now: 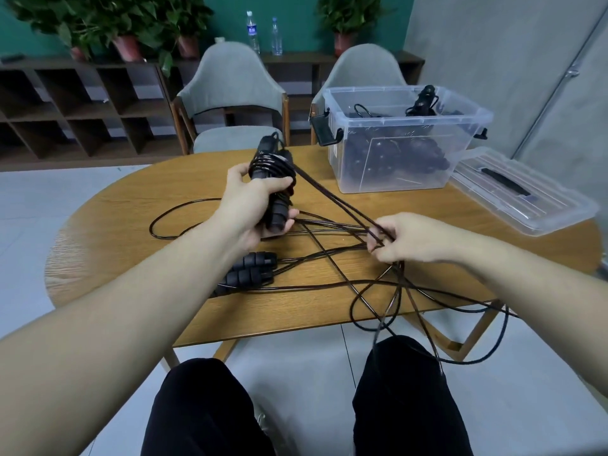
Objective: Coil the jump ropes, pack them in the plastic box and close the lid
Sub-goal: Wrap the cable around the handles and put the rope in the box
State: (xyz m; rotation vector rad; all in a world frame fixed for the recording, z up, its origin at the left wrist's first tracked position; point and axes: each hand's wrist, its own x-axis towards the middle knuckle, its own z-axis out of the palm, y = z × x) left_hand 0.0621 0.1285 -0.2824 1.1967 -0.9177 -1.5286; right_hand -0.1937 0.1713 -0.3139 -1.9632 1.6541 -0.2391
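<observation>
Rope (332,205) stretches taut between our hands: our left hand (253,205) grips handles (274,189) wound with cord, our right hand (411,238) pinches strands above the table (131,205), near the open box (394,153).

The thin glossy jump-rope cords (329,284) were black, as were the ribbed foam handles (250,268) on the light-brown, wood-grained oval table (131,218). The clear plastic box (394,143) carried black latches, and its clear ridged lid (523,192) had a black handle. Behind stood two grey upholstered chairs (230,83) against a teal wall (289,14).

Left hand (253,205) grips wrapped rope handles (274,189); right hand (414,238) pinches cord (332,199).
</observation>
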